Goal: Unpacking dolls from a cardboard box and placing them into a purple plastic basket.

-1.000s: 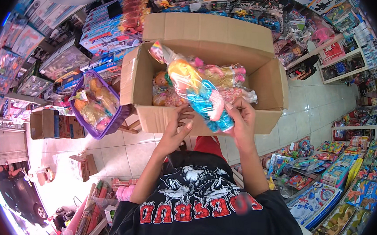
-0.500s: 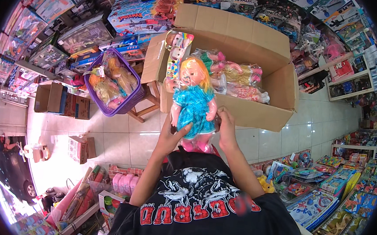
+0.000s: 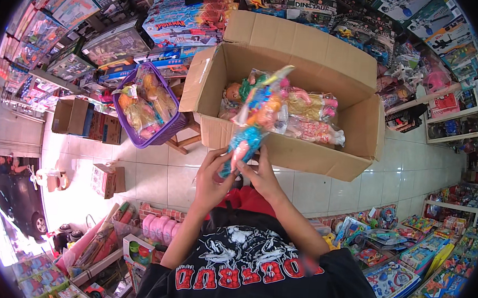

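Between my two hands is a plastic-wrapped doll (image 3: 245,141) in a turquoise dress, turned side-on, its orange hair and a colourful header card tilting away from me over the box's near edge. My left hand (image 3: 215,172) grips it low on the left side. From the right, my right hand (image 3: 260,175) holds it with the thumb on the front. Just beyond stands a large open cardboard box (image 3: 300,148) with several wrapped dolls (image 3: 312,131) lying inside, in gold, floral and green outfits. The held doll's top is blurred and hides part of them.
A purple basket (image 3: 162,135) with wrapped dolls sits left of the box, by a wooden stool (image 3: 187,140). Smaller cartons (image 3: 106,181) stand on the tiled floor. Stacked toy boxes (image 3: 190,21) line the far side; packaged toys (image 3: 391,276) fill the near right.
The doll has turned from facing up to side-on, its head and card now leaning to the right. Both hands have shifted their hold on it. The view has moved slightly.
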{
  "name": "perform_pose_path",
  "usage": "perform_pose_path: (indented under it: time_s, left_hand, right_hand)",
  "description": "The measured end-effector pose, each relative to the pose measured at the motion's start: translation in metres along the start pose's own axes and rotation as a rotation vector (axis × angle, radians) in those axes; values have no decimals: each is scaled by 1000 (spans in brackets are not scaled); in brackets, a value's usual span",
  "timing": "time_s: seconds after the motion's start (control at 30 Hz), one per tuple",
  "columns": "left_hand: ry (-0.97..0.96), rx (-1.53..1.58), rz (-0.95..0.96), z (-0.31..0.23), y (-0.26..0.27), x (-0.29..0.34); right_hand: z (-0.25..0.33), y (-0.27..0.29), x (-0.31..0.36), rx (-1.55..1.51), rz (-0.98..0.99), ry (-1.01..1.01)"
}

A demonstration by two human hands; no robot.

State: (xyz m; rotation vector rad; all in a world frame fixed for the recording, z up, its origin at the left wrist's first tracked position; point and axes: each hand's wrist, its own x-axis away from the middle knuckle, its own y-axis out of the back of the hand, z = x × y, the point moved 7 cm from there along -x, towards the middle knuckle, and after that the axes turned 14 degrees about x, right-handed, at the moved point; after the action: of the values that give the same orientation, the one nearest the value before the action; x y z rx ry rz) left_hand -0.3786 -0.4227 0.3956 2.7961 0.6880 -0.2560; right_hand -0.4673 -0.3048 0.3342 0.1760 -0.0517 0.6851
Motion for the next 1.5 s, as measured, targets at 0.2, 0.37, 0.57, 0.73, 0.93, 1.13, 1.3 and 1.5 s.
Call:
perform_pose_path:
  time_s: [0.2, 0.37, 0.57, 0.73, 0.93, 1.13, 1.3, 1.5]
  left_hand:
    - [31, 116, 63, -10, 4, -12]
    - [178, 261, 334, 15, 30, -25]
    - [-35, 150, 109, 48, 116, -58]
    - [333, 491, 243, 121, 190, -69]
    - [439, 573, 298, 149, 273, -75]
    - [226, 454, 54, 167, 344, -86]
    - [203, 491, -65, 184, 362, -81]
    - [255, 366, 128, 173, 362, -71]
  right_hand:
    - [-3, 0, -13, -155, -71, -81]
    - [13, -7, -22, -247, -231, -193]
    - [22, -72, -55, -256, -415, -134]
    - [33, -155, -84, -339, -441, -117]
    - [37, -240, -119, -337, -301, -158]
    - [58, -287, -143, 97, -367, -19]
    - [59, -331, -159, 452, -131, 92]
    - [36, -367, -177, -12, 24, -98]
